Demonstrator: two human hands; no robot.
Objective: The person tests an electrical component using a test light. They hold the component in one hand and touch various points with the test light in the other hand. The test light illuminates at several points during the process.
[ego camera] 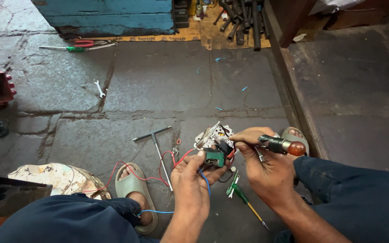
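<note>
My left hand grips the green switch part with its red and blue wires attached. My right hand grips a screwdriver, tip at the part. Work unfinished; T-wrench lies on the floor at 9 o'clock.

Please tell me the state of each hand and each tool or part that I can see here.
left hand: closed around a small green part, held above the floor.
right hand: gripping a screwdriver with amber handle end, tip at the part.
red and blue wires: attached to the part, hanging loose.
T-handle wrench: lying on the floor, untouched.
small spanner: lying on the floor.
</note>
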